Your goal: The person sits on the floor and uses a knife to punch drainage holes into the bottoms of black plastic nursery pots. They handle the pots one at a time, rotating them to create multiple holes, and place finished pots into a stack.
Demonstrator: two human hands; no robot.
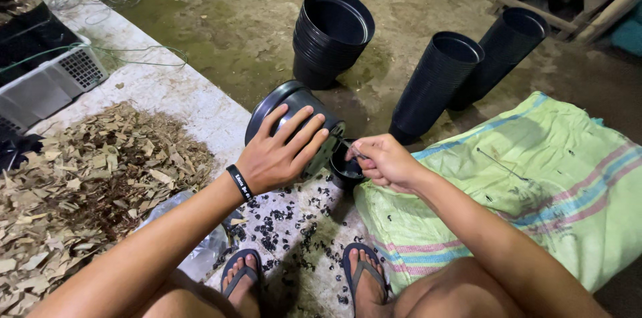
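My left hand grips a black plastic pot lying on its side, fingers spread over its wall. My right hand is closed around a thin metal tool whose tip points at the pot's base. Just below it sits a small dark pot. Many small black plastic bits lie scattered on the ground between my feet. A black wristband is on my left wrist.
Tall stacks of black pots stand behind. A green striped sack lies at right with a thin metal rod on it. Dry leaf and bark chips pile at left; a white crate sits far left.
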